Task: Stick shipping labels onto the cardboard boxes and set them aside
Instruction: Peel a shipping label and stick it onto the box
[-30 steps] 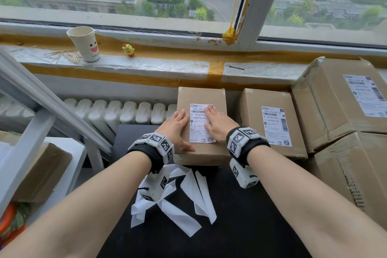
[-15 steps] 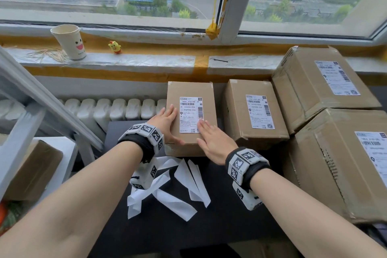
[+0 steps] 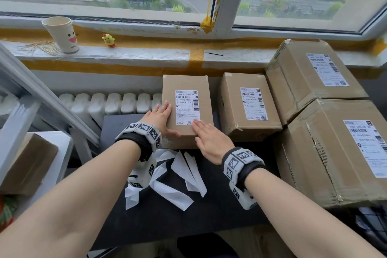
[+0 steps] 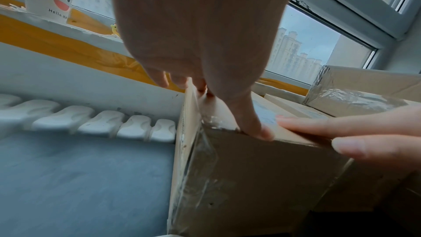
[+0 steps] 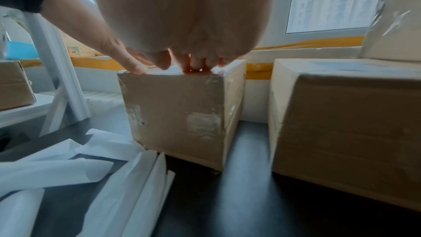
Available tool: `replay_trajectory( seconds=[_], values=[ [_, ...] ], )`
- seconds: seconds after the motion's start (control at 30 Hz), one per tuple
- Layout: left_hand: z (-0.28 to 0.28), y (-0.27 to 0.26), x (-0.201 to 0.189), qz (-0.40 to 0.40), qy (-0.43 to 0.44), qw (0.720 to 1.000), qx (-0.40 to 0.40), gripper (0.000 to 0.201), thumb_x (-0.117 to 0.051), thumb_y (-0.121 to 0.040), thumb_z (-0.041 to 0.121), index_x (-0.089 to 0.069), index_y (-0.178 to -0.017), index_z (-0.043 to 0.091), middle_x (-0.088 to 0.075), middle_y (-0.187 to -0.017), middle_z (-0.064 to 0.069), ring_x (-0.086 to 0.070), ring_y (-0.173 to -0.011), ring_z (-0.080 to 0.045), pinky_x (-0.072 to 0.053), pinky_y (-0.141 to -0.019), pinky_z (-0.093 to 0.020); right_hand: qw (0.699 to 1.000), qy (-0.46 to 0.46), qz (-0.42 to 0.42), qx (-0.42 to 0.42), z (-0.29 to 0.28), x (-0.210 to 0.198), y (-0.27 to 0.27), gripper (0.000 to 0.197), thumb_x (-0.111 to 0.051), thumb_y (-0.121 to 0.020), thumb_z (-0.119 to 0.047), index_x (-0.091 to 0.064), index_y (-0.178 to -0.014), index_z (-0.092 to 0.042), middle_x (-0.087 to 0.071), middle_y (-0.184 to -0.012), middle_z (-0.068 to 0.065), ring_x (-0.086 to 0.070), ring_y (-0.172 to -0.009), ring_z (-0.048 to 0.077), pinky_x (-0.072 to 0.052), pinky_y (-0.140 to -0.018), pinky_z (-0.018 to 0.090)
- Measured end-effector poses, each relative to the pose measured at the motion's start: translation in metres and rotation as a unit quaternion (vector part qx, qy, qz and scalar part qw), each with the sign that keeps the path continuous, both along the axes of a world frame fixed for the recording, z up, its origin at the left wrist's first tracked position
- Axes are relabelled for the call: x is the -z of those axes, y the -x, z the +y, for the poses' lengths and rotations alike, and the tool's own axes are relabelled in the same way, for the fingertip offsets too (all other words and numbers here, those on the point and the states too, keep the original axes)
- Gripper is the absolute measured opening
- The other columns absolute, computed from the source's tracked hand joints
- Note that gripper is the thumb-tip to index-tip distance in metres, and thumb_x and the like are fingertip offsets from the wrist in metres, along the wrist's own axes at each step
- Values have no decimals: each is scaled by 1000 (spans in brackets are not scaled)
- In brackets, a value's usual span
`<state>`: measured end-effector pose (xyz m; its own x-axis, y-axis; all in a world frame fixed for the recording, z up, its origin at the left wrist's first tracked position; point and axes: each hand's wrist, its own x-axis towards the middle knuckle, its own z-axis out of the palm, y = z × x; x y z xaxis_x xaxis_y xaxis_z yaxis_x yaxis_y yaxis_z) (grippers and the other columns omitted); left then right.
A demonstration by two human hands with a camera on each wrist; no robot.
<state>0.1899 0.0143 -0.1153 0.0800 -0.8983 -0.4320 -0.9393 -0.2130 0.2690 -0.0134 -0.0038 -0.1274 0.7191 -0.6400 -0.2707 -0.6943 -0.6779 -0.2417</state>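
A small cardboard box [image 3: 186, 84] [image 5: 182, 114] [image 4: 250, 177] stands at the middle of the dark table [image 3: 219, 205], and a white shipping label [image 3: 187, 107] is stuck on its top. My left hand [image 3: 164, 112] lies flat on the top's left side, its thumb [image 4: 257, 127] on the near edge. My right hand [image 3: 202, 129] rests flat on the near right part of the top, with its fingertips [image 5: 198, 65] at the label's lower edge. Neither hand grips anything.
A second small labelled box [image 3: 247, 102] stands just right of it, and two larger labelled boxes [image 3: 314, 77] [image 3: 339, 153] are stacked at the far right. White backing strips [image 3: 178, 176] lie near the front. A radiator [image 3: 109, 104], a white shelf frame [image 3: 31, 94] and a paper cup [image 3: 61, 34] are at the left.
My right hand has slid back from the middle of the label to its near edge. My left hand has stayed on the box's left side.
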Motion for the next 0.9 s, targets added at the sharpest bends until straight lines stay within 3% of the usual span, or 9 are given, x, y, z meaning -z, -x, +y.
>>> replay_trajectory(
  seconds=[0.2, 0.33, 0.5, 0.67, 0.9],
  values=[
    [2, 2, 1, -4, 0, 1000, -4, 108, -64, -77, 56, 4, -151, 17, 10, -159, -1, 4, -147, -23, -6, -121, -42, 999, -13, 22, 31, -4, -6, 11, 52, -19, -103, -29, -9, -151, -12, -8, -160, 0, -7, -147, 11, -3, -120, 28],
    [6, 5, 2, 3, 7, 1000, 5, 97, -61, -81, 52, 2, -150, 28, 10, -159, -6, 2, -147, -27, -7, -120, -43, 996, -16, -13, 85, -2, -5, 13, 55, -21, -102, -28, -5, -151, -9, -3, -160, 3, -5, -147, 11, -2, -119, 27],
    [9, 7, 2, 8, 16, 1000, 15, 88, -58, -84, 52, 1, -148, 39, 8, -159, -10, 0, -147, -28, -8, -119, -42, 997, -12, -25, 75, 1, 4, 7, 54, -25, -102, -32, -7, -151, -19, -3, -160, 0, -4, -148, 14, -3, -121, 30],
    [9, 5, 3, -13, 2, 1000, 17, 84, -54, -85, 55, -6, -150, 33, 10, -159, -10, -3, -147, -28, -9, -119, -43, 997, -4, -34, 72, 3, 4, 11, 54, -28, -102, -31, -13, -151, -16, -8, -160, -2, -6, -147, 11, -1, -119, 25],
    [9, 6, 1, 27, 30, 999, -15, 88, -65, -79, 50, -16, -149, 27, 1, -160, -6, -8, -147, -24, -10, -120, -39, 999, 1, -39, 21, 9, 7, -13, 54, -26, -101, -29, -11, -151, -15, -8, -160, 0, -4, -147, 12, 2, -119, 26]
  ],
)
